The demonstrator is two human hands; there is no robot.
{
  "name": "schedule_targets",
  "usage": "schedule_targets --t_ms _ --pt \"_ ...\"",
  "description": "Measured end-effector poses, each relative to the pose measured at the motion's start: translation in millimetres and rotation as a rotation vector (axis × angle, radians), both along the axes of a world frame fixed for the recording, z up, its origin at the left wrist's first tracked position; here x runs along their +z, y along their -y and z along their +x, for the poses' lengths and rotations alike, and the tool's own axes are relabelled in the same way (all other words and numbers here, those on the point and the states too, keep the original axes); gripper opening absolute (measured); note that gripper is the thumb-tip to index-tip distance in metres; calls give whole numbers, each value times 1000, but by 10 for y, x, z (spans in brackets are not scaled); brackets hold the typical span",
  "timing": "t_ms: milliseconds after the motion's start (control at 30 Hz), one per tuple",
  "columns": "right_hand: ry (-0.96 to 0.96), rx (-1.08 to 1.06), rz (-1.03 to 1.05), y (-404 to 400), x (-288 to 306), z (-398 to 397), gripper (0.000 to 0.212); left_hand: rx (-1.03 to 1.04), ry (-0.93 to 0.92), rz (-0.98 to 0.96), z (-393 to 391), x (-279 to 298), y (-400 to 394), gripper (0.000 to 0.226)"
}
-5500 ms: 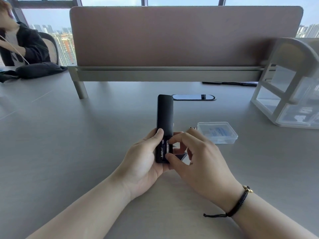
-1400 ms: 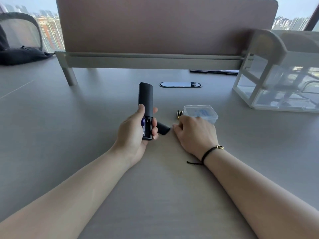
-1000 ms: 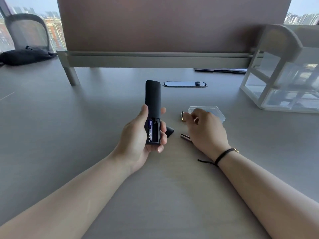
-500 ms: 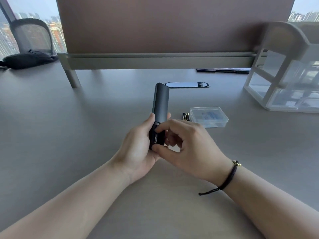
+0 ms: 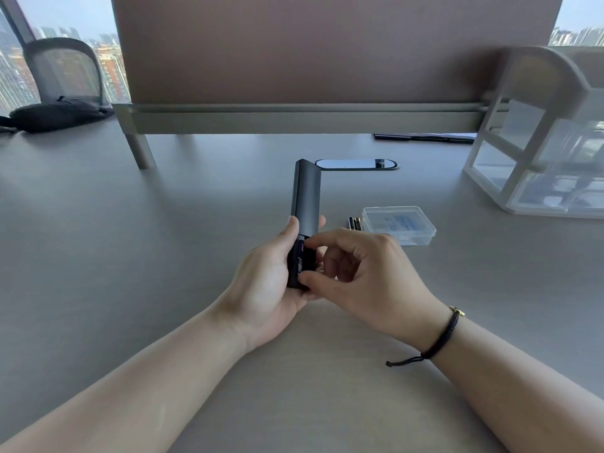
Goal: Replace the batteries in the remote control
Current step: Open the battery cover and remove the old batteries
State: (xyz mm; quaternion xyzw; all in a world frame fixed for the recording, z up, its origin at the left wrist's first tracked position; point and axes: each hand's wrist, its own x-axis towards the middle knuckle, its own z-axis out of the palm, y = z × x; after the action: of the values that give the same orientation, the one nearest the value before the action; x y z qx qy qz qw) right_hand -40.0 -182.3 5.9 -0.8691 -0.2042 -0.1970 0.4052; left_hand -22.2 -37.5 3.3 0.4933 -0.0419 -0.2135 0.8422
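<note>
Fingers (image 5: 313,240) of the right hand (image 5: 369,276) pinch a battery into the remote control (image 5: 305,204), gripped by the left hand (image 5: 264,282). One battery (image 5: 299,261) sits seated; two batteries (image 5: 354,223) lie on the worktop (image 5: 130,256). Cover refitting apparently remains.

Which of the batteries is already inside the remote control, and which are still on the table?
The battery with the blue label sits in the open compartment of the remote control. The two gold-tipped batteries lie loose on the table, beside the clear plastic box.

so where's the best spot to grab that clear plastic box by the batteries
Probably the two long sides of the clear plastic box, coming from above. It lies flat on the table, low and lidded. The far and right sides are free; the loose batteries crowd its left end.
</note>
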Motion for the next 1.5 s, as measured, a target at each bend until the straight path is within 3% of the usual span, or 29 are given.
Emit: schedule_targets --t_ms 333,600,800,933,1000,1100,1200,1333,1500 --pt "-135 35 62 10 62 -21 26 -20 42 26 -13 -14 9 48" --pt "-177 76 159 10 99 -30 26 5 111 172 -29 -32 9 56" --pt "-158 76 205 -16 82 -34 26 -26 169 137 -8 -35 14 36" --pt "-227 120 387 2 107 -8 26 -4 164 147 1 -53 23 45" --pt "-261 67 526 66 138 56 25 42 120 112 10 -46 15 46" --pt "-235 -175 607 286 168 221 18 134 77 48 42 -31 -11 46" --pt "-293 -322 373 484 166 299 11 201 45 -14 91 -21 -53 48" --pt "-373 -284 -62 482 64 261 7 208 16 -55 125 -12 -92 52" --pt "-337 -241 -251 428 29 222 10 159 45 -46 126 -14 -92 50"
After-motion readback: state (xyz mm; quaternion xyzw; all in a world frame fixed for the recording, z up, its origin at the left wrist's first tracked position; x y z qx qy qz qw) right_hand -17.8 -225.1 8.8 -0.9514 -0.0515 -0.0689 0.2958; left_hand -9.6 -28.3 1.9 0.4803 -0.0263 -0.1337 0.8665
